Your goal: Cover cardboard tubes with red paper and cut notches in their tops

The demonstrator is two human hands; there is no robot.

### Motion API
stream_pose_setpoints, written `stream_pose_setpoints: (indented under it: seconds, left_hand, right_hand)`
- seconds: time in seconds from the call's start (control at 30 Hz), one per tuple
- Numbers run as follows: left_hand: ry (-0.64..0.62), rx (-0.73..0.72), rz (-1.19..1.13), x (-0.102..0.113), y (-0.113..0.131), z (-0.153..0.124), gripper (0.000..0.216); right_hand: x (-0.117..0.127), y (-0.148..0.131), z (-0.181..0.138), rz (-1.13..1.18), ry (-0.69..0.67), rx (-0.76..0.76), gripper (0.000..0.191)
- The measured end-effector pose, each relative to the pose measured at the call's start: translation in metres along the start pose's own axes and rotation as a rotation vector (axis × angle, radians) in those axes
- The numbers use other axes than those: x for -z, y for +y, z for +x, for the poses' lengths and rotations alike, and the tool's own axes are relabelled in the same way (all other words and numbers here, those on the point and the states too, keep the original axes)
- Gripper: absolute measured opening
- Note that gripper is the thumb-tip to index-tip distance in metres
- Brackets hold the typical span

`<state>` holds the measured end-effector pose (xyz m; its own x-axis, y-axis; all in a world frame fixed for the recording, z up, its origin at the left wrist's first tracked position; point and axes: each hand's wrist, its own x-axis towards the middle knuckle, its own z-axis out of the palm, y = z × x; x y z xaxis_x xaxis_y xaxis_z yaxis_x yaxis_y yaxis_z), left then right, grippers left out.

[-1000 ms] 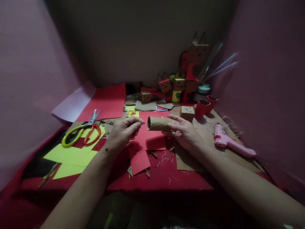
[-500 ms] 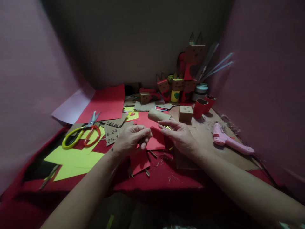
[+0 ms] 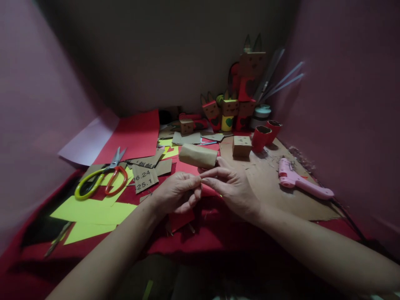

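My left hand [image 3: 183, 191] is closed, thumb and forefinger pinched together. Its fingertips meet those of my right hand [image 3: 234, 185], also closed in a pinch, over red paper [image 3: 187, 167]. Anything between the fingertips is too small or hidden to make out. Just beyond the hands is a plain brown cardboard tube [image 3: 198, 155]; its right end adjoins the raised fingers of my right hand, and I cannot tell whether they grip it. A small cardboard box with a drawn face [image 3: 241, 146] sits behind my right hand.
Scissors [image 3: 117, 159] with yellow and orange handles lie left, among yellow paper [image 3: 90, 210] and printed cardboard scraps [image 3: 145, 178]. Two red tubes [image 3: 261, 139] stand right, near a pink glue gun [image 3: 300, 181] with a cord. Several animal-like cardboard figures [image 3: 229, 114] stand at the back.
My hands have come together, fingertips now meeting. The cardboard tube has shifted left and nearer, and its tilt has changed. The view has moved slightly.
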<state>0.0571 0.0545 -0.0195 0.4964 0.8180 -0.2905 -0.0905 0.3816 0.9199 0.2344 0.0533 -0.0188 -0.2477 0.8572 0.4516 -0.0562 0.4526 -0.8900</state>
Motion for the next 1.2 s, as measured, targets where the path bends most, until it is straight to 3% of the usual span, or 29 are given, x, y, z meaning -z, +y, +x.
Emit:
stream_pose_setpoints:
  seconds: [0.2,0.43,0.63,0.87,1.2]
  left_hand:
    - [-0.066,0.029,-0.042,-0.002,0.000,-0.001,0.051]
    - [-0.105,0.032,-0.008,-0.004,-0.003,0.000,0.052]
    - [-0.093,0.021,0.031,-0.007,-0.003,0.001,0.054]
    - [-0.196,0.031,-0.077,-0.001,-0.008,0.002,0.052]
    - [-0.262,0.003,-0.112,0.004,-0.011,0.001,0.058]
  right_hand:
    - [-0.003,-0.003,-0.004,-0.136,0.022,0.191,0.010]
    - [-0.009,0.004,-0.005,-0.357,0.150,0.343,0.011]
    - [-0.009,0.005,-0.006,-0.367,0.151,0.293,0.013]
    - [-0.007,0.002,-0.004,-0.304,0.118,0.249,0.012]
    - [-0.003,-0.005,-0.005,-0.209,0.033,0.069,0.010]
